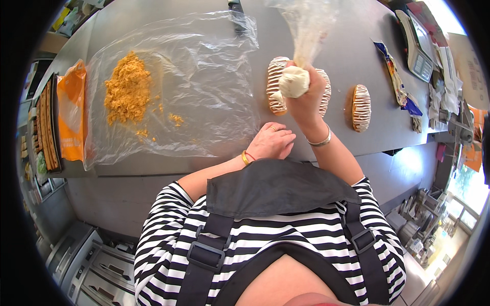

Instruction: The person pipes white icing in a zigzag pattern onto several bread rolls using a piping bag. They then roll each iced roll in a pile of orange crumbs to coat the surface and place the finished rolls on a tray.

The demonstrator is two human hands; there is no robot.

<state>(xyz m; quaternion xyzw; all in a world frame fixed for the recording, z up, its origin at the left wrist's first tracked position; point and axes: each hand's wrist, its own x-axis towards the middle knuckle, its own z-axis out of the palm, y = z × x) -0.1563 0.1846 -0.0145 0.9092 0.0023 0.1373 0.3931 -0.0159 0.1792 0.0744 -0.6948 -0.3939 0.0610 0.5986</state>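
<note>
My right hand (312, 97) grips a clear plastic piping bag (294, 82) filled with white cream, its long twisted end trailing away over the metal table. Under and beside that hand lie a long bun striped with white cream (278, 69) and a second striped bun (326, 90), partly covered by the hand. Another striped bun (361, 109) lies apart to the right. My left hand (271, 140) rests near the front edge of the table, its fingers loosely curled, with nothing seen in it. Further left, a heap of orange shredded floss (128, 90) sits on a clear plastic sheet (206, 95).
At the left stand an orange packet (72, 114) and a dark tray of long brown sticks (48, 126). A black-handled tool (238, 17) lies at the far edge of the sheet. On the right are a blue and yellow wrapper (396, 78) and a digital scale (419, 57).
</note>
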